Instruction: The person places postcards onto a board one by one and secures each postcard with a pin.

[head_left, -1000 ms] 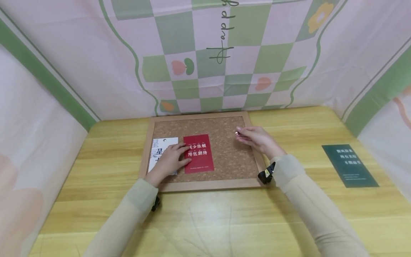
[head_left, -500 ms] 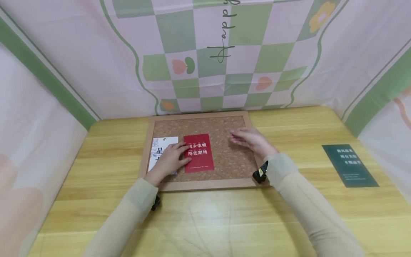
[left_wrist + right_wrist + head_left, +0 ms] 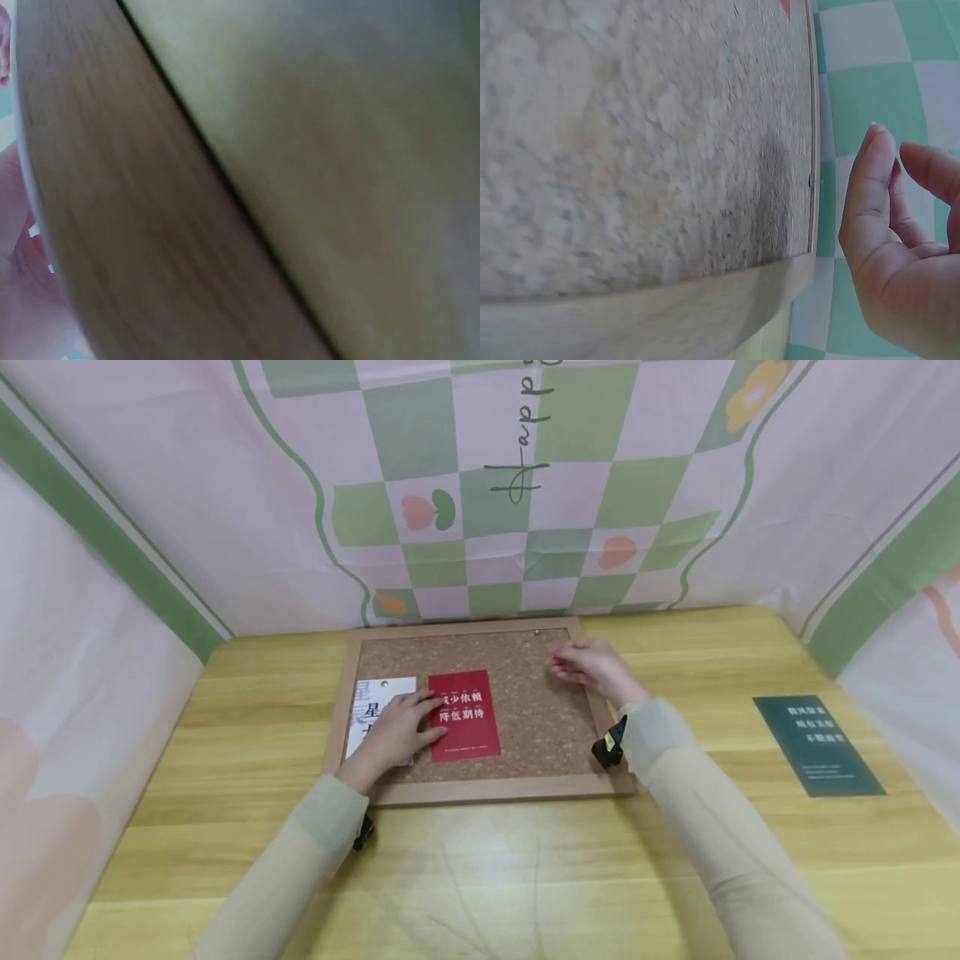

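My left hand [image 3: 400, 727] rests flat over the white card [image 3: 386, 690] and the left edge of the red card [image 3: 472, 739], both on the corkboard [image 3: 525, 752]. A round metal thumbtack [image 3: 385, 684] sits at the white card's top. My right hand [image 3: 596, 668] hovers over the board's right side, fingers bent. In the right wrist view a gap shows between thumb and fingertips [image 3: 877, 150], with nothing visible in it. A small shiny thumbtack [image 3: 537, 632] lies near the board's top frame. The left wrist view shows mostly the wooden frame [image 3: 135, 195].
A dark green card [image 3: 817, 747] with white writing lies on the wooden table [image 3: 480, 877] at the right. Patterned fabric [image 3: 495, 560] hangs behind the board and along both sides.
A second ago a shiny tack showed at my right fingertips; now a tack shows by the top frame. My right hand moved left, then slightly back up and right. The left hand stayed put.
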The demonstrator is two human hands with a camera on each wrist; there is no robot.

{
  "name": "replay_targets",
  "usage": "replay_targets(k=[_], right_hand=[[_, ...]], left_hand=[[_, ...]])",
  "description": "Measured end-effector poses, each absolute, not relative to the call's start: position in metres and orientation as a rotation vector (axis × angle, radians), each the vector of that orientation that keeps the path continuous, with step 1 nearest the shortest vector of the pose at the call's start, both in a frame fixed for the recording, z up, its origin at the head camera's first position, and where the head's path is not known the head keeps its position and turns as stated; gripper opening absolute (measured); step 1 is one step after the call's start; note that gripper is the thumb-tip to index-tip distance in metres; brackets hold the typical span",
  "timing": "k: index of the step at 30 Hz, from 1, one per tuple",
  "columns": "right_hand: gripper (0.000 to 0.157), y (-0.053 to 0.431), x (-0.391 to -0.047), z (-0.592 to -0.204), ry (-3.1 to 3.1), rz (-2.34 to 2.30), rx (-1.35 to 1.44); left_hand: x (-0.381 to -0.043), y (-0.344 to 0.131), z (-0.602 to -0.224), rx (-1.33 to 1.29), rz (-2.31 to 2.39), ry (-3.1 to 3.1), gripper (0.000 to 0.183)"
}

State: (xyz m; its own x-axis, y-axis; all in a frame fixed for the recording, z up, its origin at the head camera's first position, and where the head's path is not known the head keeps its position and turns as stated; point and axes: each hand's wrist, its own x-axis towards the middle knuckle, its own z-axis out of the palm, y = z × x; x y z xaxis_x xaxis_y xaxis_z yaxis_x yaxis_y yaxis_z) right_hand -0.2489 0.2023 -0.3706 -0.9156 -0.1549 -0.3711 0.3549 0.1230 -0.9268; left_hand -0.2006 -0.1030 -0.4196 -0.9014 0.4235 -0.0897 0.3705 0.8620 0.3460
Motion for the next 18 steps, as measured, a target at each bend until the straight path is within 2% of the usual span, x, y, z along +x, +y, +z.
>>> replay_targets(k=[4,8,18], right_hand=[[0.037,0.203,-0.254,-0.367,2.05,-1.86,0.219],[0.041,0.2,-0.262,-0.364,2.144,-1.808,0.243],[0.04,0.188,-0.287,-0.375,2.494,-1.412,0.161]], left_hand=[[-0.201,-0.103,-0.419,0.619,0.497,2.874,0.056],[-0.2,-0.104,-0.419,0.616,0.505,2.872,0.056],[-0.202,-0.104,-0.42,0.626,0.503,2.868,0.056]])
